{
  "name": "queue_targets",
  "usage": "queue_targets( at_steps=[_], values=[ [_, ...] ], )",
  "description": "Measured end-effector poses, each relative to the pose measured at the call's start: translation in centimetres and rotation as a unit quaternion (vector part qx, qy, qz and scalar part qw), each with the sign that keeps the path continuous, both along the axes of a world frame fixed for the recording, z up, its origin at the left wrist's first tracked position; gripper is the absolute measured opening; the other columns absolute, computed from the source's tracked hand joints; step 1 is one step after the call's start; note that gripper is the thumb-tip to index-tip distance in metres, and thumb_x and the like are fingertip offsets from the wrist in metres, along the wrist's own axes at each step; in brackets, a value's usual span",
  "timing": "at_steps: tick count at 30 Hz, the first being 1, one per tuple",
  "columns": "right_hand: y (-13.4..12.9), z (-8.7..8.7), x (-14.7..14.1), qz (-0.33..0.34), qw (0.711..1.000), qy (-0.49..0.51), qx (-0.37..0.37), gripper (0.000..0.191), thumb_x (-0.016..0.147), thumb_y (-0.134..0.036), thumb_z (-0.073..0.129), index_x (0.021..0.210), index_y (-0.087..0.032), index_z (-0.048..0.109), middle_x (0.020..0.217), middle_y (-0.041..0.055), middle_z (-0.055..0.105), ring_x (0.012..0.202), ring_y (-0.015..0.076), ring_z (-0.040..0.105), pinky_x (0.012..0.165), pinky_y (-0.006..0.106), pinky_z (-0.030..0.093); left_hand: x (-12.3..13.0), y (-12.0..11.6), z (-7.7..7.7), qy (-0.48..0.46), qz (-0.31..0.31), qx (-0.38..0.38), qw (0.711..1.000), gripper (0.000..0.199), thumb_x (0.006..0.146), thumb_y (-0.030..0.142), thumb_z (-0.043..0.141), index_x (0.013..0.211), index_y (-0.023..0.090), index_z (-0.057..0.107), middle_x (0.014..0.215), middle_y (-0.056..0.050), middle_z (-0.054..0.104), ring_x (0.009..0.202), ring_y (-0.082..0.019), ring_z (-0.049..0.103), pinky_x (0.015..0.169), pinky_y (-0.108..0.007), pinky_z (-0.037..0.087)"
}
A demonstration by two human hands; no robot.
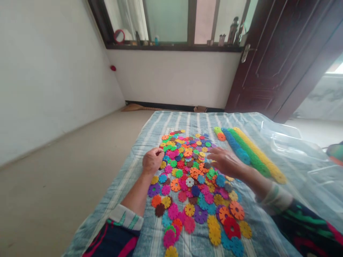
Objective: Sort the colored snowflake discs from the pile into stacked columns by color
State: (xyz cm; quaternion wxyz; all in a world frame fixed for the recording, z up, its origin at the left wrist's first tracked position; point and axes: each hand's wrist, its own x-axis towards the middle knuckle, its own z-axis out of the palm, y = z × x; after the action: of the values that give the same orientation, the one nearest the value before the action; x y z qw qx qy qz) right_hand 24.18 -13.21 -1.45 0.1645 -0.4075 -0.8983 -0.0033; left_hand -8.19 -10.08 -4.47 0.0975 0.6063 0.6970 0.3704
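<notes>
Dozens of notched discs [183, 184] are apparently being picked over, left hand [152, 160] pinched, right hand [224, 162] half-spread, holdings indiscernible, fingertip precision needed next.

One head-worn camera looks forward and down from near behind the left hand [153, 160] and right hand [226, 163], over the striped cloth [198, 125] toward the window [168, 21].
</notes>
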Motion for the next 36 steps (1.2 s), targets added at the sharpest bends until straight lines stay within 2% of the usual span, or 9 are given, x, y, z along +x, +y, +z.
queue_targets(
  at_steps=[2,5,9,14,18,24,27,32,36],
  values=[
    [0.6,0.7,-3.9,0.043,0.999,-0.005,-0.023,0.018,0.088,-0.021,0.063,0.105,-0.021,0.069,0.101,0.0080,0.064,0.098,0.0214,0.059,0.084,0.033,0.047,0.0,0.0,0.0,-0.007,0.002,0.001,1.000,0.020,0.071,0.032,0.055,0.074,0.021,0.072,0.078,-0.003,0.076,0.076,-0.021,0.068,0.073,-0.027,0.049],
    [1.8,1.4,-8.9,0.038,0.997,-0.020,-0.057,0.029,0.088,-0.028,0.064,0.116,-0.021,0.065,0.105,0.0085,0.062,0.100,0.0217,0.058,0.082,0.032,0.046,-0.1,0.0,0.2,-0.026,0.002,0.005,1.000,0.020,0.070,0.032,0.055,0.073,0.021,0.071,0.077,-0.003,0.075,0.075,-0.021,0.068,0.073,-0.027,0.049],
    [2.4,1.0,-12.6,0.018,0.995,-0.053,-0.077,0.034,0.085,-0.041,0.067,0.115,-0.024,0.065,0.110,0.0096,0.060,0.102,0.0245,0.055,0.084,0.035,0.045,-0.4,-0.2,0.4,-0.061,0.006,0.015,0.998,0.019,0.070,0.030,0.054,0.075,0.020,0.070,0.075,-0.002,0.074,0.073,-0.019,0.068,0.074,-0.027,0.050],
    [0.5,-0.3,-11.6,0.092,0.993,-0.031,-0.064,0.025,0.087,-0.031,0.064,0.112,-0.027,0.066,0.111,0.0059,0.062,0.105,0.0227,0.052,0.088,0.035,0.042,-0.7,-0.2,-0.1,-0.123,0.017,0.020,0.992,0.020,0.071,0.031,0.055,0.076,0.018,0.070,0.065,-0.001,0.071,0.064,-0.017,0.066,0.068,-0.026,0.051],
    [-0.8,-0.4,-8.6,0.107,0.991,-0.015,-0.074,0.022,0.086,-0.020,0.064,0.107,-0.025,0.066,0.104,0.0043,0.064,0.100,0.0205,0.055,0.085,0.032,0.043,-0.9,0.2,-0.7,-0.184,0.032,0.024,0.982,0.024,0.071,0.034,0.055,0.078,0.016,0.069,0.061,-0.001,0.069,0.060,-0.016,0.065,0.060,-0.024,0.050],
    [-1.5,0.3,-6.5,0.082,0.993,-0.026,-0.083,0.006,0.088,-0.021,0.062,0.091,-0.021,0.067,0.089,0.0032,0.066,0.092,0.0195,0.058,0.079,0.030,0.042,-1.2,0.8,-1.3,-0.252,0.060,0.046,0.965,0.027,0.069,0.035,0.055,0.082,0.015,0.068,0.060,-0.001,0.067,0.055,-0.015,0.062,0.052,-0.022,0.046],
    [-1.2,0.7,-7.0,0.042,0.995,-0.023,-0.082,0.008,0.089,-0.025,0.061,0.087,-0.020,0.067,0.091,0.0043,0.066,0.091,0.0195,0.059,0.078,0.030,0.041,-1.3,1.0,-1.5,-0.268,0.074,0.061,0.959,0.030,0.069,0.033,0.053,0.087,0.015,0.067,0.065,-0.002,0.067,0.060,-0.017,0.064,0.053,-0.024,0.048],
    [0.5,0.7,-9.4,-0.020,0.996,-0.011,-0.089,0.020,0.090,-0.034,0.061,0.104,-0.020,0.065,0.108,0.0086,0.063,0.095,0.0204,0.059,0.077,0.029,0.040,-1.5,1.0,-1.8,-0.273,0.073,0.067,0.957,0.031,0.070,0.032,0.050,0.091,0.016,0.067,0.073,-0.004,0.070,0.069,-0.019,0.068,0.060,-0.026,0.052],
    [0.2,1.2,-11.9,-0.014,0.993,-0.054,-0.107,0.022,0.090,-0.038,0.060,0.102,-0.020,0.066,0.109,0.0090,0.065,0.103,0.0226,0.058,0.082,0.030,0.039,-1.6,1.0,-2.0,-0.271,0.069,0.066,0.958,0.030,0.068,0.031,0.051,0.090,0.016,0.067,0.083,-0.005,0.073,0.076,-0.020,0.069,0.065,-0.028,0.053]
  ],
)
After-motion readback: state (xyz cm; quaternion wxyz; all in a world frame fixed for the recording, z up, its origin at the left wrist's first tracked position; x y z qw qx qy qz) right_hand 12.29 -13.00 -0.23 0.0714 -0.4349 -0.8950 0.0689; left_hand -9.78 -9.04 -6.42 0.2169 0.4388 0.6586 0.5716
